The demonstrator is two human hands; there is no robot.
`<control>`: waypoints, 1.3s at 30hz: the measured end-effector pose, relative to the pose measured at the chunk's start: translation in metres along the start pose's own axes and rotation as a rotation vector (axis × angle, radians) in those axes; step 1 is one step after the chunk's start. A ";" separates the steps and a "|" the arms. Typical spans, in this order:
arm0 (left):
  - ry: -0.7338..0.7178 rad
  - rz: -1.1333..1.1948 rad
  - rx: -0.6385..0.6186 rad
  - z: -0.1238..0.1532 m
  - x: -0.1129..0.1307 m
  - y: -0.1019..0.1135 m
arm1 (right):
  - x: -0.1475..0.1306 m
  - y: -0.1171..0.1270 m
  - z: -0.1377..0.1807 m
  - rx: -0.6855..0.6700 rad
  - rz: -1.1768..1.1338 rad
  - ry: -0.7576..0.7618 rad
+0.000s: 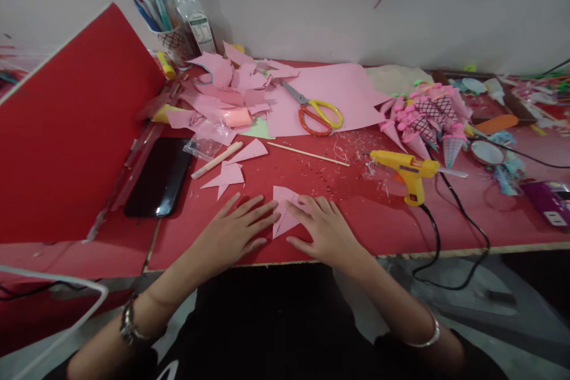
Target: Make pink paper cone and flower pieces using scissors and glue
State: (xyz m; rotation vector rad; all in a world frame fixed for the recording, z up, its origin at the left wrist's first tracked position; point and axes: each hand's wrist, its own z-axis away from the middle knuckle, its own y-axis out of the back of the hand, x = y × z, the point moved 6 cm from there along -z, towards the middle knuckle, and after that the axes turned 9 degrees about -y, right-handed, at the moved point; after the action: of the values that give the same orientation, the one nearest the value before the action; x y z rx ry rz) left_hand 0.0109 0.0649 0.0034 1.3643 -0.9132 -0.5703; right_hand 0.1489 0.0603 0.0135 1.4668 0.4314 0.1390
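Two hands are working at the red desk (356,228). One folded pink paper (285,227) is lying near the front edge, between them. The left hand (243,228) is lying flat with its fingers spread wide, its fingertips meeting the paper's left side. The right hand (323,225) is also spreading, its fingers bending slightly and resting on the paper's right side, its thumb standing apart; neither is gripping anything.

Beyond them two sticks are lying apart, one thick (217,160) and one thin (308,154). A few pink offcuts (229,175) are overlapping near the thick one, too closely for a sure count. One phone (158,181) is lying to their left. One pair of scissors (303,100) is resting on one large pink sheet (356,86). To the right, one yellow glue gun (409,172) is lying on its side, and many cones (427,113) are piling up behind it, too crowded for counting.
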 end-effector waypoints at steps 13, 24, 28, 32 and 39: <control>-0.138 0.104 -0.028 0.004 0.005 0.011 | -0.002 -0.003 0.000 -0.057 -0.052 0.047; -0.044 0.046 0.164 -0.008 0.011 0.015 | -0.002 0.003 -0.019 -0.052 -0.052 0.053; 0.116 0.044 0.107 -0.019 0.009 0.009 | -0.004 0.002 -0.019 -0.057 -0.130 0.017; 0.161 0.130 0.110 -0.026 0.000 0.006 | 0.003 0.004 -0.019 -0.127 -0.271 0.025; 0.128 0.322 0.157 -0.026 -0.010 0.002 | 0.013 0.007 -0.017 -0.222 -0.395 0.029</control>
State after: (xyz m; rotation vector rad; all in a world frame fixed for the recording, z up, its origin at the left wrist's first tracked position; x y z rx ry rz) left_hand 0.0264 0.0880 0.0043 1.3408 -1.0635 -0.1664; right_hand 0.1560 0.0812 0.0165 1.1401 0.6978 -0.1047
